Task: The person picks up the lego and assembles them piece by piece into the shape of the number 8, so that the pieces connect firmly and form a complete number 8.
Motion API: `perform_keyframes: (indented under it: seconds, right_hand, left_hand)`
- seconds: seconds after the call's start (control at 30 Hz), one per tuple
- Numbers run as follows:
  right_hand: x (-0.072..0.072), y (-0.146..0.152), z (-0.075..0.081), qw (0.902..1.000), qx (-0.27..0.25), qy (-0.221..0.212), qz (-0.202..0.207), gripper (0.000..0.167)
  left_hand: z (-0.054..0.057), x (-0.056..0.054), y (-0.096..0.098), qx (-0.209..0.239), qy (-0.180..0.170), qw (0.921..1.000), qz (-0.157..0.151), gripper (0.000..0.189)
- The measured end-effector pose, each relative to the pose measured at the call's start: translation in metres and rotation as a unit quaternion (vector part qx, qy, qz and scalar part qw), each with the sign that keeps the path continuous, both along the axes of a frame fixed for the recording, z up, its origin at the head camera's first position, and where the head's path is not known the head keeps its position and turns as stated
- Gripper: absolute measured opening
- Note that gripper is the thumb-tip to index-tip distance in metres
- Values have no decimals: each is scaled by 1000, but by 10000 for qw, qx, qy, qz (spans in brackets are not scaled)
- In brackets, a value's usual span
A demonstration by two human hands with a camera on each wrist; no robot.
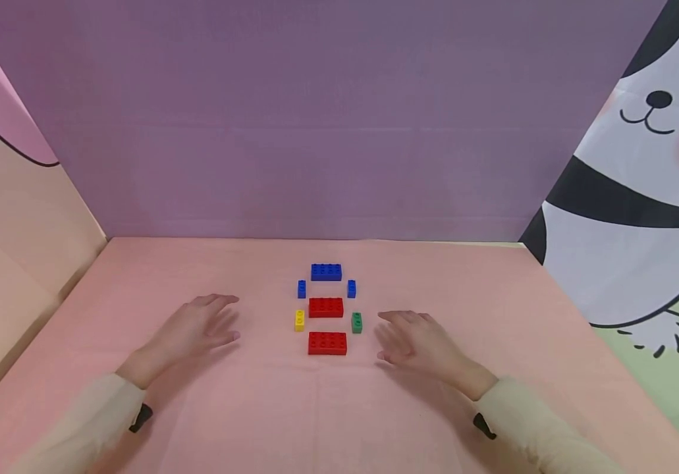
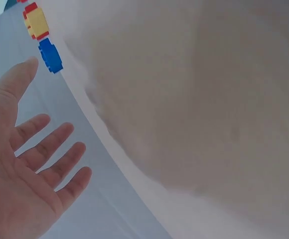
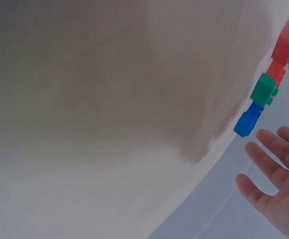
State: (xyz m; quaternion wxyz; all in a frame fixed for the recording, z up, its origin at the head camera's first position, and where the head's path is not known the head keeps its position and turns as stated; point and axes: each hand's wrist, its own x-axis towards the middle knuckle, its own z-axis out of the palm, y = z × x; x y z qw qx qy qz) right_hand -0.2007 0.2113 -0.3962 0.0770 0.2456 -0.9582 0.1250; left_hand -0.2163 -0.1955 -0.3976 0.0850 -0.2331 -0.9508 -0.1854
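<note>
Several toy building bricks lie apart in a symmetric layout on the pink table. A large blue brick (image 1: 326,272) is farthest back, with a small blue brick (image 1: 301,289) and another small blue brick (image 1: 352,289) at either side in front. A red brick (image 1: 326,307) lies in the middle, and a second red brick (image 1: 327,343) is nearest. Between them sit a yellow brick (image 1: 299,320) on the left and a green brick (image 1: 357,322) on the right. My left hand (image 1: 199,327), fingers extended, is left of the bricks, touching none. Mirroring it, my right hand (image 1: 419,342) holds nothing.
The pink tabletop (image 1: 256,408) spreads around the bricks. A purple panel (image 1: 315,131) stands along its back edge. On the right hangs a panda-printed cloth (image 1: 629,276); a beige panel (image 1: 13,243) borders the left.
</note>
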Motion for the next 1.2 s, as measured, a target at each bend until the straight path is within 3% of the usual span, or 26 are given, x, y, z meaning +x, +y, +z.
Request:
perform_keyframes:
  seconds: [0.17,0.63,0.93,1.2]
  right_hand:
    - [2,-9,-1,9992,-134,-369,43,63]
    - [5,-32,-1,9933,-547,-1018,54,52]
    - [5,-41,1,9884,-970,-1156,151,45]
    - [3,-48,2,9859,-1187,-1177,76,40]
  left_hand:
    - [-3,-1,8,78,-253,9996,-43,62]
    - [-5,0,33,172,-434,9986,-243,55]
    - [-2,0,48,352,-872,9956,-37,55]
    - [2,-3,57,585,-896,9940,-213,51]
